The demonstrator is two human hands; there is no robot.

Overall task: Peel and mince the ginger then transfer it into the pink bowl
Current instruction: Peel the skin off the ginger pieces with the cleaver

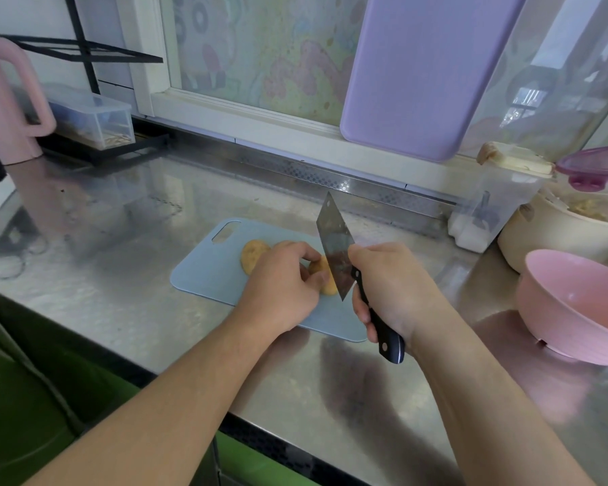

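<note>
Mid-frame, the left hand (281, 285) has its fingers curled round the knobbly yellow-tan ginger root (255, 256), pinning it on the pale blue plastic cutting board (204, 271). The right hand (390, 289) is wrapped tight round the black-handled steel cleaver (334, 245), blade against the ginger. The round pink bowl (572, 306) sits at the right edge of the frame.

No legible text, labels, brands or numbers anywhere in view. The patterned window film (260, 54) carries shapes only, no readable characters. The clear containers (495, 201) show no readable label; any print there is too blurred to tell.
</note>
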